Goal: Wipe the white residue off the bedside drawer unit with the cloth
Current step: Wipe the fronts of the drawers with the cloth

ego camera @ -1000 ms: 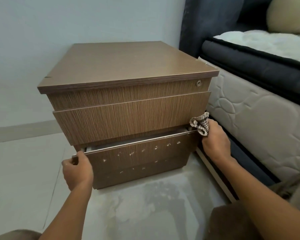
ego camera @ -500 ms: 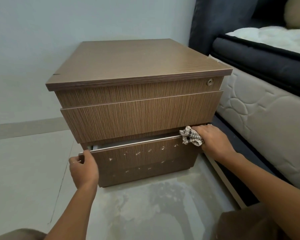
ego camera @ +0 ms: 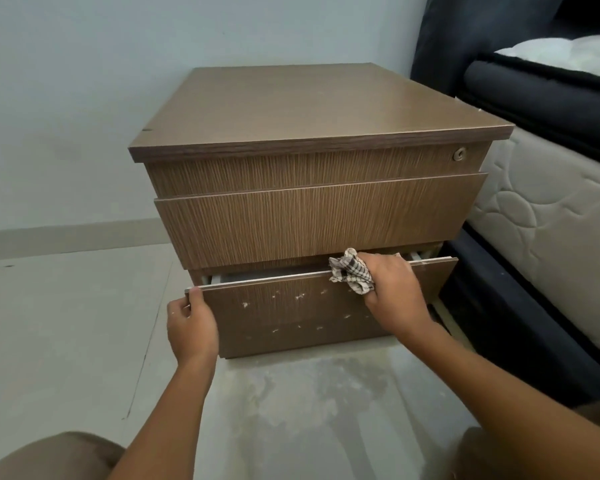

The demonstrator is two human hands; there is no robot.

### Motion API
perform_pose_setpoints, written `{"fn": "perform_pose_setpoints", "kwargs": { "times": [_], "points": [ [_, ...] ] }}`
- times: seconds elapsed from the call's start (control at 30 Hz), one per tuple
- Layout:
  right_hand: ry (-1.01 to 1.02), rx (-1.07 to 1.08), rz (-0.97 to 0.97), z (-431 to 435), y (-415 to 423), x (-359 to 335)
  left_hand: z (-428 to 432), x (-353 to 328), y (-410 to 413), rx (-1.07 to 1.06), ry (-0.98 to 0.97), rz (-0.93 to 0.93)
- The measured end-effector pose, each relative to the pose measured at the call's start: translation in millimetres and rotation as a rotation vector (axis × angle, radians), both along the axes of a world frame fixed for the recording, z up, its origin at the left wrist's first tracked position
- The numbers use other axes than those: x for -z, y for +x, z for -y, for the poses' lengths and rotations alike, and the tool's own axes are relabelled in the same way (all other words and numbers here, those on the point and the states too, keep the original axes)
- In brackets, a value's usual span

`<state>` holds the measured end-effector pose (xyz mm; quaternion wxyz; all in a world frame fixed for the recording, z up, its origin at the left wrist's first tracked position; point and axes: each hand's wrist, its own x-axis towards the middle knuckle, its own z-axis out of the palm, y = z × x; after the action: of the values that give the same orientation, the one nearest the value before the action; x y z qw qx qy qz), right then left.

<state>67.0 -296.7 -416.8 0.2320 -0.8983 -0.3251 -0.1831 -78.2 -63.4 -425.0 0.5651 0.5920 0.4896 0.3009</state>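
The brown wood-grain bedside drawer unit stands on the floor against a pale wall. Its bottom drawer is pulled slightly out, and small white residue spots dot the drawer front in two rows. My left hand grips the drawer front's left top corner. My right hand presses a crumpled checked cloth on the drawer's top edge, right of centre.
A bed with a quilted cream mattress and dark frame stands close on the right. The pale tiled floor has a whitish smeared patch in front of the unit. My knees show at the bottom corners.
My right hand has slid the cloth leftward from the drawer's right end along its top edge. My left hand keeps its hold on the left corner. The camera shifted left.
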Motion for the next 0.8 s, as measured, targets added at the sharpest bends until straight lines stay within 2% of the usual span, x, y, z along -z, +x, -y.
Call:
{"fn": "perform_pose_setpoints", "kwargs": {
  "times": [0.27, 0.57, 0.8],
  "points": [
    [0.112, -0.071, 0.007, -105, -56, 16, -21, 10, -19, 0.075, -0.106, 0.07],
    [0.069, -0.249, -0.115, -191, -101, -1, -30, 19, -32, 0.18, -0.131, 0.077],
    [0.012, -0.34, -0.235, -227, -118, -11, -33, 26, -35, 0.2, -0.152, 0.022]
  ]
}}
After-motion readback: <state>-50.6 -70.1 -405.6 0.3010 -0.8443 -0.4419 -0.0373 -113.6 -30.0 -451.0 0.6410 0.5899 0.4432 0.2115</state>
